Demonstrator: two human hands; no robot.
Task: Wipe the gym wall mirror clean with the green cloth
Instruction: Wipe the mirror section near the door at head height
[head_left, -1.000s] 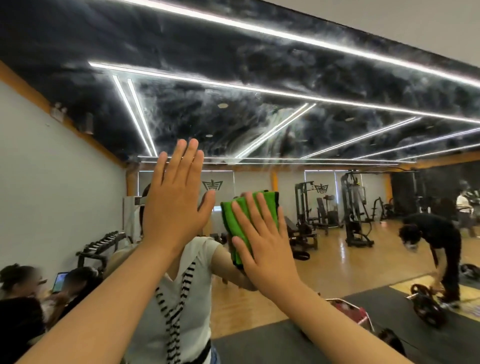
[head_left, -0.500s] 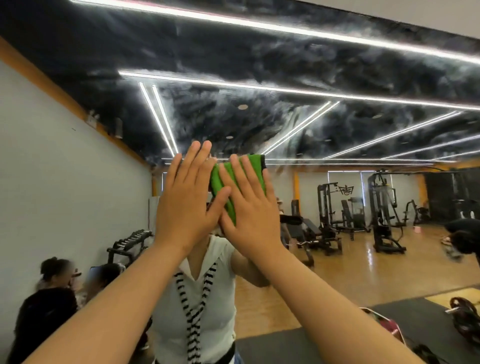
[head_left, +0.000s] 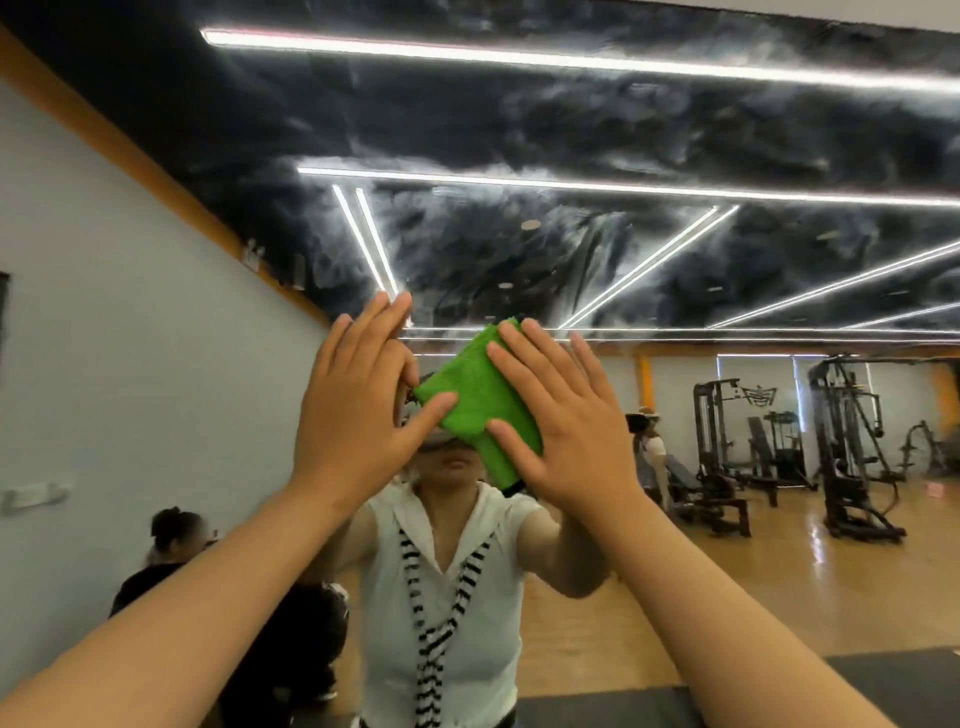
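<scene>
The person stands close to the wall mirror (head_left: 597, 249) with both arms raised. The green cloth (head_left: 475, 402) is held against the glass at about head height. The right hand (head_left: 571, 436) lies flat over its right half, fingers (head_left: 524, 358) straight and spread, pressing it to the mirror. The left hand (head_left: 353, 410) is flat too, fingers straight and close together. Its thumb is stretched out, with the tip on the cloth's left edge.

I can read no writing anywhere. The only mark is a winged crest (head_left: 756, 396) on the far wall in the reflection, above a weight machine (head_left: 719, 457), and no letters can be made out on it.

A second ago the hands were apart, the left one on bare glass and the cloth upright under the right. Half a second ago they had closed together. Now the cloth sits tilted like a diamond, one corner pointing up. The bent-over figure by the weight plates has dropped out of view.

The cloth's lower right part is hidden under the right palm, and only a dark edge shows at its bottom corner. Hands and cloth cover much of the reflected head above the white top (head_left: 447, 623) with its striped tie. Both forearms are cut off by the bottom edge. The seated people (head_left: 174, 535) low on the left are blurred.
</scene>
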